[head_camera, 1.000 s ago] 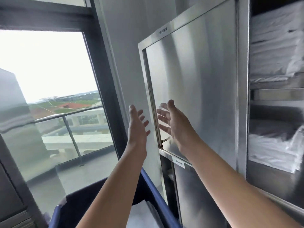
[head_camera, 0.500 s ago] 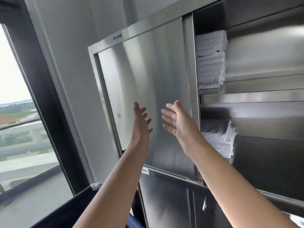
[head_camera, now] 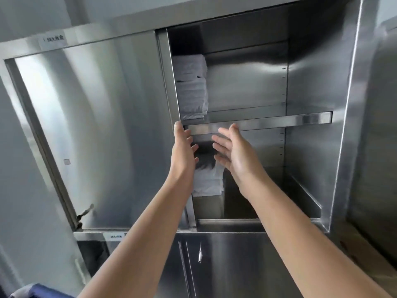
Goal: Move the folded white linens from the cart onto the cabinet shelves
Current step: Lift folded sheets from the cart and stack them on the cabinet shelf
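Linen stacks [head_camera: 191, 87]: two; empty hands [head_camera: 183, 151]: two.

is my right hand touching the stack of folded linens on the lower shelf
Cannot tell. In the head view the right hand is open and overlaps the lower linen stack, so neither contact nor a gap shows.

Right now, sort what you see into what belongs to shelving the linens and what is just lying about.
Belongs to the job:
- stack of folded white linens on the upper shelf
- folded white linens on the lower shelf
- steel upper shelf
- left hand and right hand, both open, empty
- blue cart corner

Just there:
- steel sliding cabinet door
- white label
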Demonstrator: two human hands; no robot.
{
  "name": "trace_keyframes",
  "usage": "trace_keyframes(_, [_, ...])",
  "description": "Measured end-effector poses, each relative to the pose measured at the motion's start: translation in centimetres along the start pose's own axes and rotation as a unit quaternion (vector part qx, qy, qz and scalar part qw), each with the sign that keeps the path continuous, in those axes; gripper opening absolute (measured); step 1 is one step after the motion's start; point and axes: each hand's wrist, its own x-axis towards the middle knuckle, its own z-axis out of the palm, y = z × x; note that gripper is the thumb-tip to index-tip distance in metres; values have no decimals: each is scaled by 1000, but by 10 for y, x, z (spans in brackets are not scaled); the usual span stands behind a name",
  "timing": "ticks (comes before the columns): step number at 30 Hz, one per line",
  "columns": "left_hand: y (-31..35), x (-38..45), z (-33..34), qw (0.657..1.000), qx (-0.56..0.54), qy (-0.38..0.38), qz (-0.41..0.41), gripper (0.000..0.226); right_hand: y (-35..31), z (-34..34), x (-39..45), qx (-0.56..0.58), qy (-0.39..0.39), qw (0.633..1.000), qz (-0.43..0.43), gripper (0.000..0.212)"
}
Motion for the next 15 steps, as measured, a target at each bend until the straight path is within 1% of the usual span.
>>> trace_keyframes(6, [5, -24, 73, 998, -19, -65, 13, 62, -34, -71, -22, -41, 66, 996, -43, 53])
trace_keyframes(10, [3, -47, 127, 994, -36, -107, -2, 61, -59, -130, -45, -56, 118, 990, -59, 53])
trace_keyframes(15, [4, -82, 189, 986, -50, -159, -6, 64, -94, -199, -75, -68, 170, 981, -70, 59])
